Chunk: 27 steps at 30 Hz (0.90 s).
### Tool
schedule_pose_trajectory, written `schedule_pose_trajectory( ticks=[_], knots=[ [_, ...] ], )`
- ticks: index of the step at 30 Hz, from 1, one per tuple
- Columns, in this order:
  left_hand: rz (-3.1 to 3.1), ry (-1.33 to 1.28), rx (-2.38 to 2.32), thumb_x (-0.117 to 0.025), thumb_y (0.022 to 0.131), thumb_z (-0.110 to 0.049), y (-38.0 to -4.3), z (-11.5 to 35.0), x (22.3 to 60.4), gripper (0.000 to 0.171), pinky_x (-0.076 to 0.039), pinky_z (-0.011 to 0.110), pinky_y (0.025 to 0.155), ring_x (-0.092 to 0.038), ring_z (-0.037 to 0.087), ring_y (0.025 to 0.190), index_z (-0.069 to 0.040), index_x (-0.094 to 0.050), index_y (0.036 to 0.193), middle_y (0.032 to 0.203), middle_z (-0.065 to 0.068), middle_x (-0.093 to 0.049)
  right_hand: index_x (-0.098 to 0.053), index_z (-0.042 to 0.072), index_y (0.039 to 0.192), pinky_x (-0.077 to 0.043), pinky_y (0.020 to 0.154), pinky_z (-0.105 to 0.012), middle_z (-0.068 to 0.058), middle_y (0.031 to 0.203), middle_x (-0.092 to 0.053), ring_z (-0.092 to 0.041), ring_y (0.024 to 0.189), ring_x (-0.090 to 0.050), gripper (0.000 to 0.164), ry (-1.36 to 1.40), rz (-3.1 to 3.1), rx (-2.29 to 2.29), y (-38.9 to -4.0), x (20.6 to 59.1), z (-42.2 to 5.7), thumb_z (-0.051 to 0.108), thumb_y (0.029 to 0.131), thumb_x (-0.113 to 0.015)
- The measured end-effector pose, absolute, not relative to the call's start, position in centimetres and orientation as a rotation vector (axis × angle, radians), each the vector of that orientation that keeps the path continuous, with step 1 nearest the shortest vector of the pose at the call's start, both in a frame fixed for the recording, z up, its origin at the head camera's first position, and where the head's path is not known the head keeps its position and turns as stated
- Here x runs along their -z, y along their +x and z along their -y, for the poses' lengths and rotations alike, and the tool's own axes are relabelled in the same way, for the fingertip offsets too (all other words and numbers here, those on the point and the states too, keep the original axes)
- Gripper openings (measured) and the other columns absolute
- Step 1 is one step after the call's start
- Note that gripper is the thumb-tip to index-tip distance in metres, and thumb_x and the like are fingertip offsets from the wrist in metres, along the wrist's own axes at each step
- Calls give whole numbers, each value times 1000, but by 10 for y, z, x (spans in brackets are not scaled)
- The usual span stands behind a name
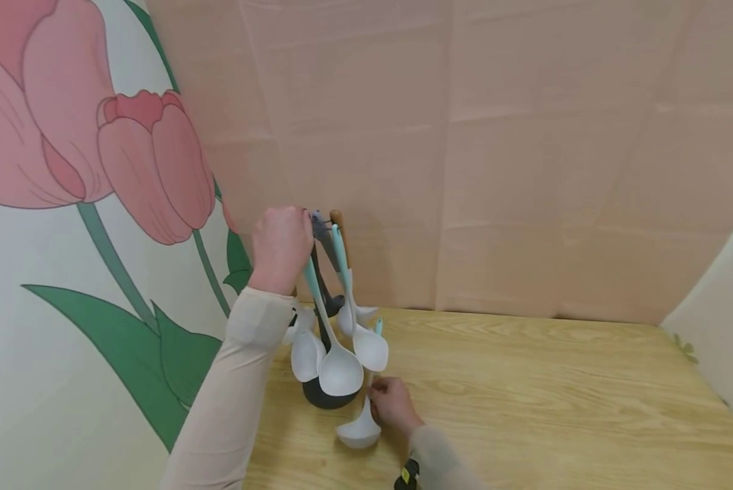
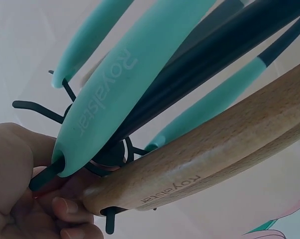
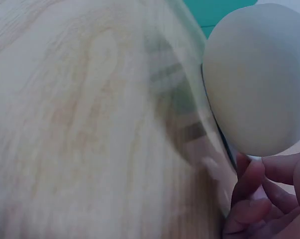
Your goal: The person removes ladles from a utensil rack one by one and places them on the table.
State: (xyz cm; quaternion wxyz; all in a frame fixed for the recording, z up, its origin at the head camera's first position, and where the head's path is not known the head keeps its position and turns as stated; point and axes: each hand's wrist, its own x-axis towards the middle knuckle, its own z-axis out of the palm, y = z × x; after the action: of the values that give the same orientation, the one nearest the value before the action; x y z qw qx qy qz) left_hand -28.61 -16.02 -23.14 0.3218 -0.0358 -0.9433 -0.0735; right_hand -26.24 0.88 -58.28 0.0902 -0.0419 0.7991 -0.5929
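Observation:
A utensil rack with a round dark base [image 1: 328, 400] stands on the table, hung with several utensils. My left hand [image 1: 282, 241] grips the rack's top, fingers curled beside its black hooks [image 2: 38, 110]. Right by those fingers are the ends of a turquoise handle [image 2: 107, 94] and a wooden handle [image 2: 159, 179], both hanging on hooks. Low at the rack's front right, my right hand [image 1: 395, 403] pinches a white ladle [image 1: 360, 433] by its shaft, just above the bowl. In the right wrist view the ladle's rounded bowl [image 3: 256, 79] hides part of the fingers.
White-headed utensils, including a large spoon [image 1: 340, 371], hang round the rack's front. The wooden table [image 1: 544, 401] extends to the right. A pinkish sheet [image 1: 495, 156] covers the back wall, and a tulip-painted wall [image 1: 54, 381] stands close on the left.

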Motion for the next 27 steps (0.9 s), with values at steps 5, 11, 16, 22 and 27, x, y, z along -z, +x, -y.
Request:
schedule_pose_trajectory(
  ticks=[5,11,16,22,27],
  knots=[
    [2474,-87,146,-53,103,-19,-285,160,231,36,-51,41,56,-63,31,63,-2,-70,76,66,15,-65,-69,-5,90,-47,52,-27,-1,62,-58,-11,55,-55,17,-81,-2395,1753,-262,587,-5,9,97,-62],
    [2464,-91,149,-52,103,-19,-283,164,231,36,-51,42,56,-63,32,62,-2,-70,77,66,15,-65,-72,-6,90,-51,50,-29,-6,66,-64,-11,52,-58,18,-120,-2477,1714,-265,594,-1,9,94,-65],
    [2464,-110,182,-50,104,-19,-285,163,232,37,-50,41,55,-62,30,61,-2,-71,79,67,14,-64,-74,-1,85,-49,51,-29,-2,64,-64,-12,53,-57,18,-126,-2589,1620,-265,592,-4,14,93,-68],
    [2472,-116,197,-51,104,-17,-286,163,230,33,-52,44,59,-65,33,69,-1,-73,85,75,16,-69,-74,7,78,-45,50,-29,2,62,-62,-12,54,-55,19,-51,-2685,1490,-262,586,-7,21,91,-71],
    [2496,-110,231,-50,105,-17,-287,161,229,33,-54,45,64,-66,33,74,0,-74,90,81,17,-71,-71,6,83,-46,52,-29,0,69,-64,-13,59,-56,14,-33,-2687,1500,-261,583,-7,18,90,-71]
  ],
)
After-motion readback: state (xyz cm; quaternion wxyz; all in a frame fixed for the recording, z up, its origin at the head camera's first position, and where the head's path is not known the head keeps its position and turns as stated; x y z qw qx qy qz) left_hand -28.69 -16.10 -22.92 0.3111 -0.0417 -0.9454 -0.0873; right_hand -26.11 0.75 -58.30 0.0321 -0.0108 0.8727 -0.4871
